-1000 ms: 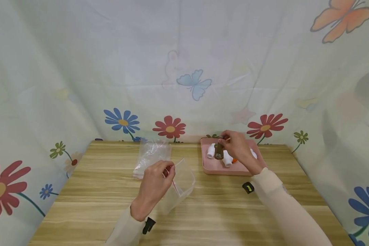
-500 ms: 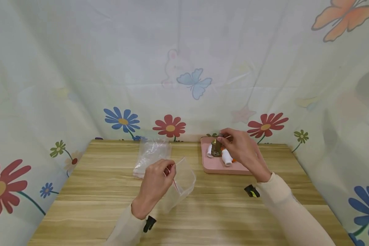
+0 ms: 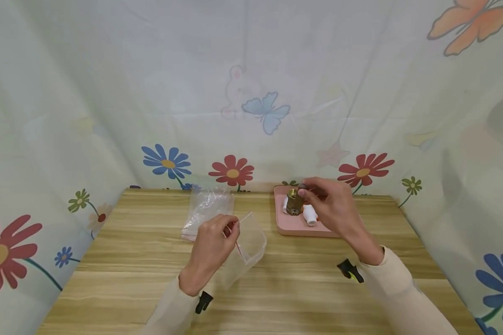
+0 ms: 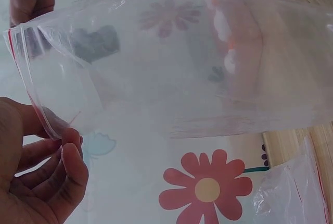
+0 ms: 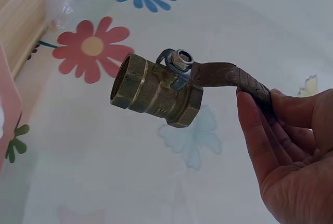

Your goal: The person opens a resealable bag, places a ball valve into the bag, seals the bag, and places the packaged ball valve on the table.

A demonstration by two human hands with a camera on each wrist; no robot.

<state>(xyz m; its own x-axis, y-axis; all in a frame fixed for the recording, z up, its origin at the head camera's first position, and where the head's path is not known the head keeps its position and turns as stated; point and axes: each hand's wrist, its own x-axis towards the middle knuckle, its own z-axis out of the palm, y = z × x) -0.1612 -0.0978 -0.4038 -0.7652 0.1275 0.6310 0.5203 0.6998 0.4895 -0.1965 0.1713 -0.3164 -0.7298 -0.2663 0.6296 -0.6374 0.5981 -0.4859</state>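
A brass ball valve (image 5: 156, 89) hangs by its lever handle from my right hand (image 3: 337, 209), which pinches the lever's end between thumb and fingers. In the head view the valve (image 3: 294, 203) is above the left part of a pink tray (image 3: 293, 230). My left hand (image 3: 211, 251) pinches the red-striped zip edge of a clear plastic zip bag (image 3: 251, 239). The bag's mouth stands apart, as the left wrist view of the bag (image 4: 156, 67) shows. White bottle-shaped pieces (image 3: 310, 215) lie in the tray, with bits of orange beside them, partly hidden by my right hand and the valve.
More clear plastic bags (image 3: 211, 207) lie flat at the back left of the wooden table (image 3: 151, 260). A flower-printed curtain (image 3: 184, 107) rises behind the table and along both sides.
My right hand has shifted slightly right and toward me, and the valve has turned, now showing its threaded end at the top. My left hand and the bag stay nearly where they were.
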